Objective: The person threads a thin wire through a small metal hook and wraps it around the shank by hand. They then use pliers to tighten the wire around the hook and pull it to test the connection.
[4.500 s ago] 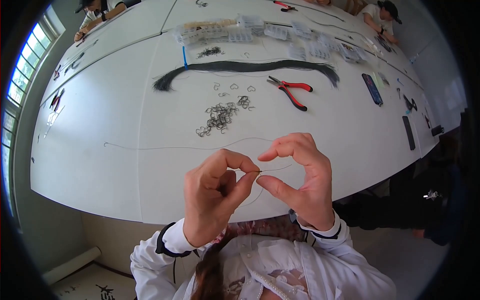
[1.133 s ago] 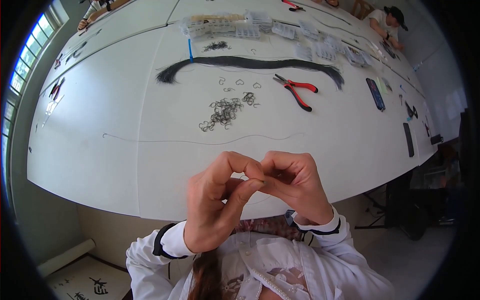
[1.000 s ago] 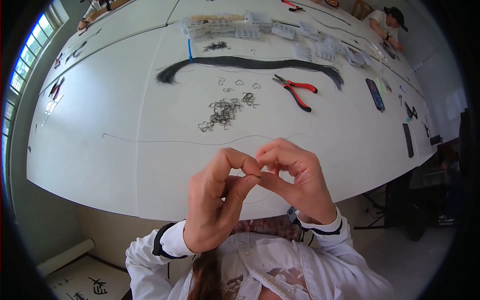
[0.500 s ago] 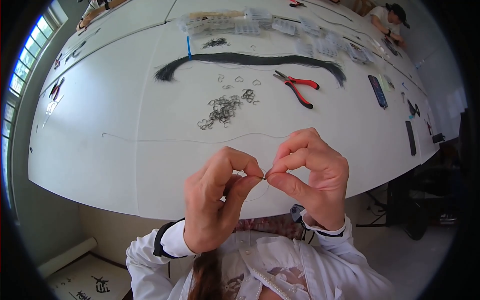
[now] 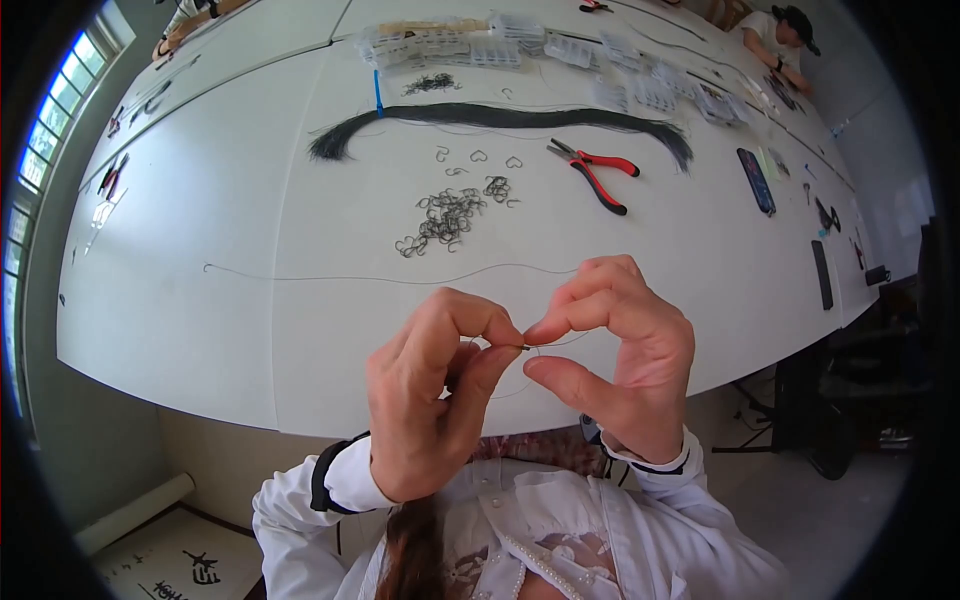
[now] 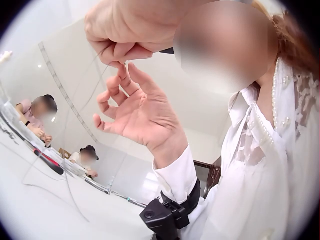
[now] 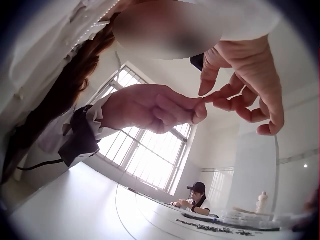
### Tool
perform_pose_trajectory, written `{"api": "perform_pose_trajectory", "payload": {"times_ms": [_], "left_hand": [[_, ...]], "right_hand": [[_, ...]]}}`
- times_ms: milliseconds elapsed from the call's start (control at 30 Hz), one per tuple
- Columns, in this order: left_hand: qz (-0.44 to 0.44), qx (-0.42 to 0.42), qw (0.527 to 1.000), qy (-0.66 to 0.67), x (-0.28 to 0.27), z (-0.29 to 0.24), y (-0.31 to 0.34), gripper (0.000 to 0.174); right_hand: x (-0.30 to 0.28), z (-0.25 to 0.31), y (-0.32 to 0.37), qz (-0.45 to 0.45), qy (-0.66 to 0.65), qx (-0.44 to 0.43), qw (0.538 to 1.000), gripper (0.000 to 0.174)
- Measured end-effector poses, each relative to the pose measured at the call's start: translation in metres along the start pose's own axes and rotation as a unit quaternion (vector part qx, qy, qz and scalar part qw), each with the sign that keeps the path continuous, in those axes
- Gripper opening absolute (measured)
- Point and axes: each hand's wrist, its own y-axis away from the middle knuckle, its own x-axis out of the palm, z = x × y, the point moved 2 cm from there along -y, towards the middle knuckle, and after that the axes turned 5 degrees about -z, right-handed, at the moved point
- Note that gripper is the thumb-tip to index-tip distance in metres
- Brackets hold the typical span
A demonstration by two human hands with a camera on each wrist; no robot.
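In the head view my left hand (image 5: 430, 395) pinches a tiny dark piece (image 5: 525, 348) between thumb and index fingertips. A thin wire-like line (image 5: 565, 342) runs out from it to the right, and more of it loops below the fingers. My right hand (image 5: 640, 360) has its index fingertip right at the tiny piece, with the thumb spread apart below. The right wrist view shows the left hand (image 7: 150, 105) pinching and the right fingers (image 7: 250, 95) loosely extended. A second long line (image 5: 400, 282), hooked at its left end, lies on the table beyond both hands.
Past the line lie a pile of small dark hooks (image 5: 445, 218), heart-shaped pieces (image 5: 478, 156) and red-handled pliers (image 5: 605, 162). Behind them stretches a black fibre bundle (image 5: 500, 118) with a blue tie (image 5: 378, 95). Clear plastic boxes (image 5: 495, 52) stand farther back; a phone (image 5: 756, 182) lies right.
My right hand came in to the left fingertips, then drew slightly right while pinching there. Since half a second ago its thumb has parted from the index finger. The left hand keeps its pinch.
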Motion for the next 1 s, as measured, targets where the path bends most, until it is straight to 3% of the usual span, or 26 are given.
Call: {"api": "perform_pose_trajectory", "payload": {"times_ms": [267,400,600,667,1000], "left_hand": [[-0.029,0.066,0.997,-0.026,0.003,0.004,0.001,0.015],[-0.023,0.056,0.998,-0.021,0.003,0.004,0.001,0.014],[0.006,-0.029,0.999,0.031,0.0,-0.002,0.0,0.011],[0.022,-0.094,0.993,0.064,-0.001,-0.003,0.001,0.008],[0.01,-0.106,0.986,0.127,0.002,0.002,0.004,0.006]], "right_hand": [[0.002,0.002,0.002,-0.044,0.059,-0.049,0.996,0.017],[0.003,0.003,0.003,-0.056,0.077,-0.051,0.994,0.016],[0.004,0.005,0.005,-0.072,0.125,-0.074,0.987,0.016],[0.005,0.005,0.006,-0.078,0.139,-0.082,0.984,0.018],[0.007,0.009,0.012,-0.132,0.247,-0.182,0.943,0.021]]}}
